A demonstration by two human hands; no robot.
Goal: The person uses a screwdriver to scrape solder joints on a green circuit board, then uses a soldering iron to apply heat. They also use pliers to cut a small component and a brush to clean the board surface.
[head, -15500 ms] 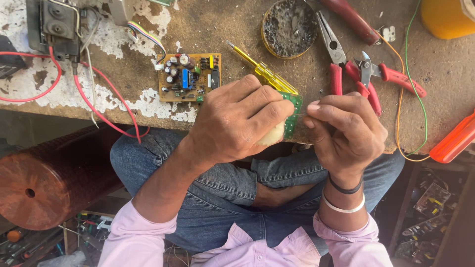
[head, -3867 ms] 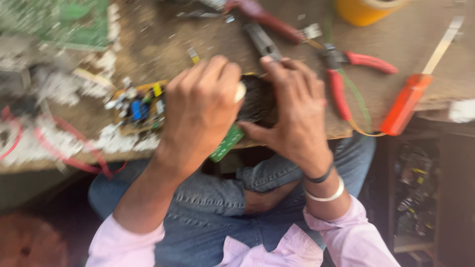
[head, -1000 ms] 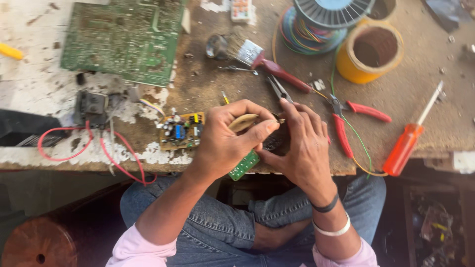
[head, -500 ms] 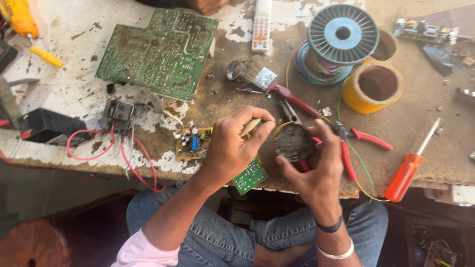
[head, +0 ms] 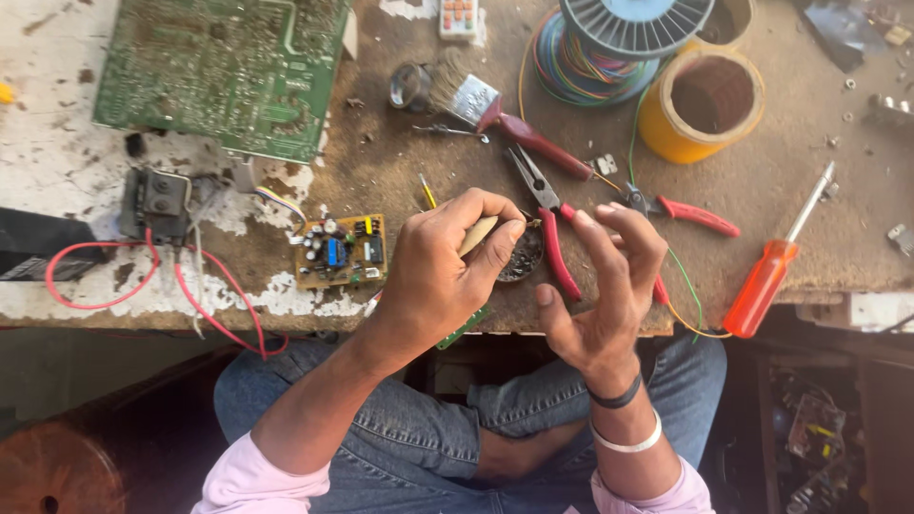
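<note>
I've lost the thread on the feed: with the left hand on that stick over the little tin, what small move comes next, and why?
Probably the right hand should close back on the round tin to steady it. That hand is open, fingers spread, while the left hand pinches the pale stick with its tip at the tin's rim.

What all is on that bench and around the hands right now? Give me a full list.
Large circuit board: 1, green, far left of bench.
Small circuit board: 1, tan, beside left hand.
Red wires: several, looping off left edge.
Brush: 1, maroon handle, centre.
Pliers: 1, red handles, between the hands.
Cutters: 1, red handles, right of the hands.
Screwdriver: 1, orange handle, right edge.
Tape roll: 1, yellow, far right.
Wire spool: 1, grey, top.
Round tin: 1, dark, under the hands.
Left hand: pinching a tan stick.
Right hand: open, empty.
</note>
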